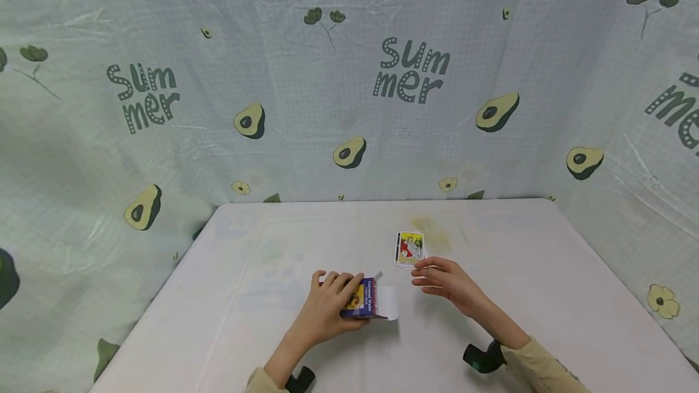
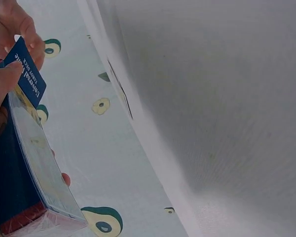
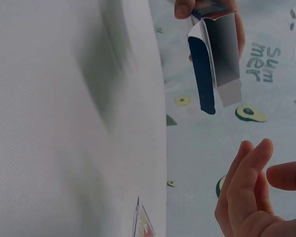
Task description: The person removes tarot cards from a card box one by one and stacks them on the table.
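My left hand point(image 1: 322, 311) grips a blue and yellow tarot card box point(image 1: 369, 297), marked "Universal Waite". Its end flaps stand open toward the right. In the right wrist view the open mouth of the box point(image 3: 224, 49) shows a hollow, shadowed inside. The left wrist view has the thumb lying on the box point(image 2: 12, 168) near its blue flap point(image 2: 32, 79). My right hand point(image 1: 450, 285) hovers to the right of the box with relaxed fingers, nothing between them. Just beyond its fingertips lies a small pile of tarot cards point(image 1: 409, 248), a colourful picture facing up.
A white-covered table point(image 1: 306, 229) spreads under both hands. Behind it and at the sides hangs a pale curtain point(image 1: 295, 77) printed with avocados and "summer". Dark wrist devices point(image 1: 483, 358) sit beneath the forearms, close over the table.
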Demonstrator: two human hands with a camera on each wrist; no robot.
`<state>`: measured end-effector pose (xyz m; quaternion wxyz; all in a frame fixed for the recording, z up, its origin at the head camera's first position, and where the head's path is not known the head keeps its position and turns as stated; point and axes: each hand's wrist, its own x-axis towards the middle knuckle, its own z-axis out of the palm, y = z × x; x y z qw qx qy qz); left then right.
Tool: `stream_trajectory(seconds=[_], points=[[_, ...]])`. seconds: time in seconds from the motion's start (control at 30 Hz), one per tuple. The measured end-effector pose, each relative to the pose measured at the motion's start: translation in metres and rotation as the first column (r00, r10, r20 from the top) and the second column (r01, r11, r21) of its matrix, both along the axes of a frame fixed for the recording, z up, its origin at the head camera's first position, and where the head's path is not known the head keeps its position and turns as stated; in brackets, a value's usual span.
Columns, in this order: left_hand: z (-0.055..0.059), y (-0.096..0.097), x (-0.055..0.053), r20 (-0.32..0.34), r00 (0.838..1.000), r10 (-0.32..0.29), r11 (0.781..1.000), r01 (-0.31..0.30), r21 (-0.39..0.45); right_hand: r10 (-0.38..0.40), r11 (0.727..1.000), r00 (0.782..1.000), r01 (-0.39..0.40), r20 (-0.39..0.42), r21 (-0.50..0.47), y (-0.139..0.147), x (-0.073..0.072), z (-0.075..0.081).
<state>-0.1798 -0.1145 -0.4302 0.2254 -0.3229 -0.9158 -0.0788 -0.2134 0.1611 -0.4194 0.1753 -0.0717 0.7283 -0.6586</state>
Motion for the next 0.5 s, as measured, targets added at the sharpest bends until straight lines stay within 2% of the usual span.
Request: stream_trajectory(seconds=[0.5], points=[[0.0,0.001,-0.001,-0.029,1.0,-0.001,1.0,0.001,0.002,0.109,0.994,0.994,-0.109,-0.016,0.013,-0.02,0.018,0.01]])
